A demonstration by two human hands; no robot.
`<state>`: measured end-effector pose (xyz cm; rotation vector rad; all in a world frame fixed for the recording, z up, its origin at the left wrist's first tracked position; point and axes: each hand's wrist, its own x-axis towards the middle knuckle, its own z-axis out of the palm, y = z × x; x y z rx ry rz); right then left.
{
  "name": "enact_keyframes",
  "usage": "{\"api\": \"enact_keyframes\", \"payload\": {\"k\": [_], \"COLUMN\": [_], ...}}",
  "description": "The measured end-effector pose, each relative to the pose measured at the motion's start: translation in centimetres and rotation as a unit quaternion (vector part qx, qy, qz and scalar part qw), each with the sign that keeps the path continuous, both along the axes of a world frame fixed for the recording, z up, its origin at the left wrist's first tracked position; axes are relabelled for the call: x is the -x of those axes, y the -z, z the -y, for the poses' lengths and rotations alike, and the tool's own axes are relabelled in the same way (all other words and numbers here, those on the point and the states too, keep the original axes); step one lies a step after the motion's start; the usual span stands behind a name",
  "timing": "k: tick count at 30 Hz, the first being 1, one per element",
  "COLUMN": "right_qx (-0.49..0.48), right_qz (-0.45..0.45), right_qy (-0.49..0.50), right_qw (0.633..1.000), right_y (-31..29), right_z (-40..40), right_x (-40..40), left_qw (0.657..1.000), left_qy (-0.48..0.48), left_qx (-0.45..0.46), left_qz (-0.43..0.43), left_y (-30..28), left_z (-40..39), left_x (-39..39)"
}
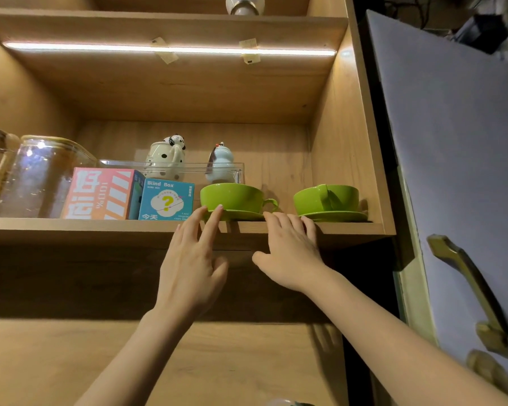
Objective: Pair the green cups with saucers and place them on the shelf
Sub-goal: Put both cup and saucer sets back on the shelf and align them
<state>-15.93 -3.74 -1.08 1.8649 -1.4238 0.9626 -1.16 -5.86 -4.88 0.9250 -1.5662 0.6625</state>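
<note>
Two green cups stand on green saucers on the wooden shelf (71,225). The left cup (232,197) sits on its saucer (241,215) with the handle pointing right. The right cup (326,199) rests on its saucer (335,215) near the cabinet's right wall, handle facing me. My left hand (192,265) is raised with fingers apart, fingertips touching the left saucer's front edge. My right hand (291,253) lies flat with fingers spread on the shelf's front edge between the two sets. Neither hand holds anything.
To the left of the cups stand a teal "Blind Box" carton (166,200), a pink box (100,193) and glass jars (41,174). Behind are a clear tray (188,167), a panda mug (166,156) and a figurine (220,162). An open cabinet door (458,159) hangs at right.
</note>
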Motion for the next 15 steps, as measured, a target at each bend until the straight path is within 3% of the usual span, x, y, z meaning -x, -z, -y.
{"api": "enact_keyframes", "payload": {"k": [4, 7, 10, 12, 15], "right_qx": [-0.01, 0.113, 0.223, 0.223, 0.202], "right_qz": [0.029, 0.047, 0.003, -0.023, -0.062], "right_qy": [-0.061, -0.09, -0.001, 0.06, 0.108], "right_qw": [0.998, 0.988, 0.975, 0.973, 0.971], "right_y": [-0.1, 0.9, 2.2, 2.7, 3.2], "right_z": [-1.8, -3.8, -4.0, -3.5, -3.1], "right_x": [0.4, 1.9, 4.3, 5.9, 7.3], "left_qw": [1.0, 1.0, 0.992, 0.982, 0.987], "left_qy": [-0.004, 0.014, 0.124, 0.186, 0.126], "left_qx": [-0.021, 0.02, 0.036, -0.006, -0.083], "left_qz": [-0.016, -0.015, 0.009, 0.021, 0.059], "left_y": [-0.2, -0.3, -0.8, -1.8, -3.4], "left_z": [-0.7, -2.0, -3.9, -4.6, -4.1], "left_x": [0.9, 2.8, 6.1, 8.2, 10.2]}}
